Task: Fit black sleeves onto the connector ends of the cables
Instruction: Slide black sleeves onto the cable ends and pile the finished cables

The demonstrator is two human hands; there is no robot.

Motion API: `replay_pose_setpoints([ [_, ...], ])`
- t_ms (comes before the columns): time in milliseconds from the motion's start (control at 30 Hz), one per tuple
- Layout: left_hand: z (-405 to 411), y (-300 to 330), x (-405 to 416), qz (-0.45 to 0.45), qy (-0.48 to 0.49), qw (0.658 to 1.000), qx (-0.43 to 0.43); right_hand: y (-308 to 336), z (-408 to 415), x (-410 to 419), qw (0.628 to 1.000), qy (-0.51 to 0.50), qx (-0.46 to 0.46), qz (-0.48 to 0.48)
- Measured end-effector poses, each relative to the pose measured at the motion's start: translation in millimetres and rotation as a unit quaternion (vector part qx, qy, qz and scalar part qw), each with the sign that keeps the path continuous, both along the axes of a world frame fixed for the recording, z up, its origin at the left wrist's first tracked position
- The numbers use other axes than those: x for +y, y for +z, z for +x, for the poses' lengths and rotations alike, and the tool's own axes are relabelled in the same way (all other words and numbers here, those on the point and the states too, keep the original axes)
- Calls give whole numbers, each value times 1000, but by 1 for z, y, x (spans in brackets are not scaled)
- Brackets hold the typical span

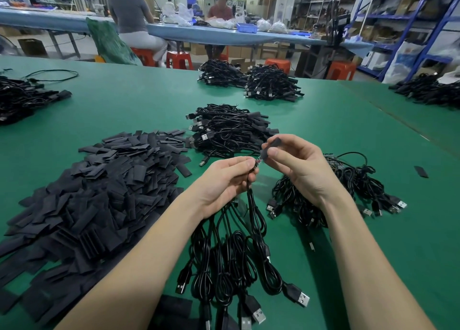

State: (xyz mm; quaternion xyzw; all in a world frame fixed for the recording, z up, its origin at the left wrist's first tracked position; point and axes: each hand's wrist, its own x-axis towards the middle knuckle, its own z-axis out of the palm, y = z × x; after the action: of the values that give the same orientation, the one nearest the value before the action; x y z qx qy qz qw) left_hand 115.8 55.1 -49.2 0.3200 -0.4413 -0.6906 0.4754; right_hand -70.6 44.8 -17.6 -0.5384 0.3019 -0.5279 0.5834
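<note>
My left hand point(225, 180) grips a black cable point(256, 212) just below its connector end point(258, 162), a small bare board tip. My right hand point(296, 163) pinches a flat black sleeve point(270, 148) between thumb and fingers, and the sleeve's lower mouth sits at the connector tip. The cable hangs down from my left hand into a bunch of black USB cables point(236, 262) lying between my forearms. A big heap of loose black sleeves point(99, 192) lies to the left on the green table point(361, 135).
More cable bundles lie ahead point(229, 130), to the right point(348, 185), at the far middle point(249, 79), far left point(20, 98) and far right point(428, 90). One stray sleeve point(421, 171) lies at the right. People sit at a blue bench point(174, 32) behind; shelves point(398, 18) stand at right.
</note>
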Motion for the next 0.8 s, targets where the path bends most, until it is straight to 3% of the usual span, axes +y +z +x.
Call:
replay_pose_setpoints([
  [233,-3,0,0,-28,21,999,-29,3,-2,-2,998,-1,60,14],
  [300,-3,0,0,-69,48,994,-76,3,-2,-3,997,-25,65,16],
  [400,0,-1,0,-151,97,971,-159,-1,-2,-5,997,-55,32,49],
  [567,0,-3,0,-222,135,947,-188,-6,-3,-8,993,-59,-3,106],
  [800,-1,-5,1,-236,159,937,-203,-8,1,-8,991,-36,-24,128],
])
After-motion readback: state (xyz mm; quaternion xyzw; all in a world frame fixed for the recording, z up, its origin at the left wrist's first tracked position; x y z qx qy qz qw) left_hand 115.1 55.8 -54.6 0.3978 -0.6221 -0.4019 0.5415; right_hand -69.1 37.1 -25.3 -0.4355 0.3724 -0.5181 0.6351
